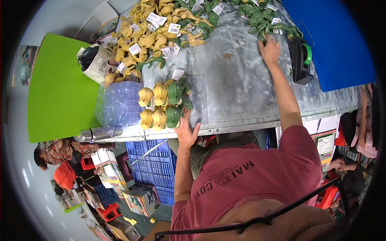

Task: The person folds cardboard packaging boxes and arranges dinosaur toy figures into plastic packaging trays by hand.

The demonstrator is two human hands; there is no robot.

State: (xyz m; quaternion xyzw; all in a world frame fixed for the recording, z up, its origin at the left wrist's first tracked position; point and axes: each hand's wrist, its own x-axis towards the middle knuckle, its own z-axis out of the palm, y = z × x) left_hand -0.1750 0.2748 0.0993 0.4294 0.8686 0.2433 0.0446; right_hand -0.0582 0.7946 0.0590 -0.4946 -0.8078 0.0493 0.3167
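Observation:
A clear plastic tray lies near the table's front edge. In it, yellow toy dinosaur heads and green ones stand in two rows. My left hand rests at the tray's near edge, its fingers against a green toy and the thumb spread away. My right hand reaches to the far right, fingers stretched and apart, with the tips at a pile of green toy dinosaurs. Its fingertips are partly lost among the toys. White paper tags hang on many of the toys.
Yellow toys are heaped at the far left, beside a pale container. Stacked clear trays sit left of the filled one. A black tape dispenser stands right of my right forearm. A steel flask lies at the left front edge.

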